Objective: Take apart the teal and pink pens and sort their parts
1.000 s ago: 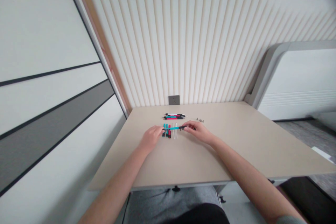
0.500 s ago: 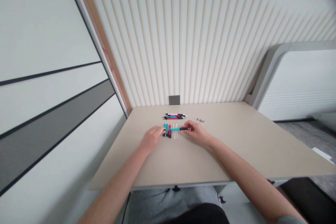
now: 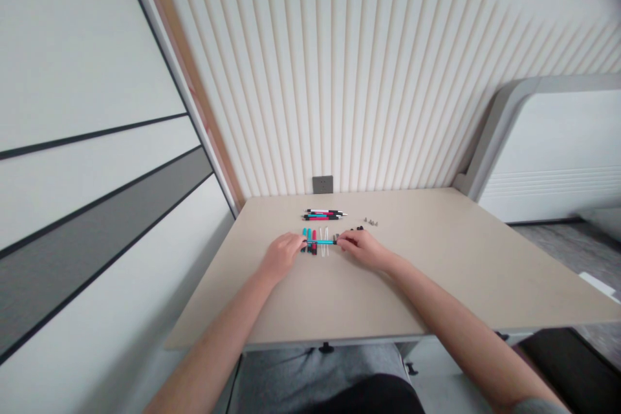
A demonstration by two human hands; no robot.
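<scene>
- Centrally, a slim teal pen [image 3: 322, 242] is held by both of the person's hands above a pale table [image 3: 334, 301], near the middle of its width.
- The left hand [image 3: 283, 253] is pinched closed on the pen's dark end at nine o'clock; the right hand [image 3: 363, 248] is pinched closed on the dark end at three o'clock.
- The pen's long axis runs from nine to three o'clock, nearly level and crosswise to the person. Which end is the writing tip cannot be told, as both ends are partly hidden by the hands.
- The step in hand appears to be two-handed work on this one pen, perhaps fitting or turning its right end. As a judgement, the next move calls for a steady left hold, with the right hand staying in line with the barrel.
- Under the pen's left half, seen from above, lie two teal pieces [image 3: 309, 232] and a red piece [image 3: 314, 233], lengthwise from twelve to six o'clock. Just right of them are two thin white rods [image 3: 326, 250].
- At two o'clock, just past the right hand, sit small black pieces [image 3: 359, 228]; slightly farther out are small metal parts [image 3: 371, 222].
- At twelve o'clock lies a bundle of pens [image 3: 323, 214], side by side, roughly parallel to the held one.
- Beyond them, also at twelve, a dark wall socket [image 3: 323, 184].
</scene>
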